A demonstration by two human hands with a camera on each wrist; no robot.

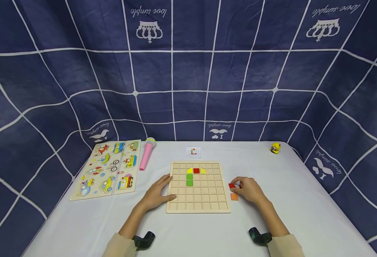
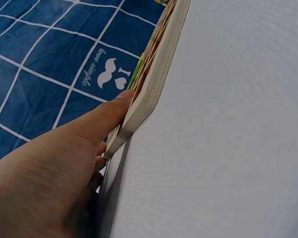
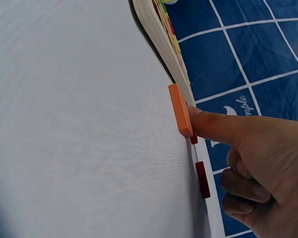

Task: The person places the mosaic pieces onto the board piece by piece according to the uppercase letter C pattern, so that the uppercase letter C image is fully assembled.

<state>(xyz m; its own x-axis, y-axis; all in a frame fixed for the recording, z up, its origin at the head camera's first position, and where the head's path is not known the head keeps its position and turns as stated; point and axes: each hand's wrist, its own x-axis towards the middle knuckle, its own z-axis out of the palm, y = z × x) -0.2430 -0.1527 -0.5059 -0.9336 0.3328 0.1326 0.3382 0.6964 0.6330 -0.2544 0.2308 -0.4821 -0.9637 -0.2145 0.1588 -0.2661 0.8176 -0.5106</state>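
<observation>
Head view: left hand (image 1: 156,194) lies flat at the 9 o'clock edge of the wooden grid board (image 1: 197,205), fingers straight, grip released, apparently steadying it. Right hand (image 1: 250,190) at 3 o'clock pinches a red tile (image 1: 232,186); orange tile (image 1: 234,196) on the counter (image 1: 304,214) just beside

Left wrist view: thumb presses the board's rim

Right wrist view: thumb touches the orange tile; red tile sits under the fingers

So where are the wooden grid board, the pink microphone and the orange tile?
grid board (image 1: 197,206): head view, bare near rim.
pink microphone (image 1: 146,157): head view, middle of handle.
orange tile (image 3: 180,109): right wrist view, its side face.
</observation>
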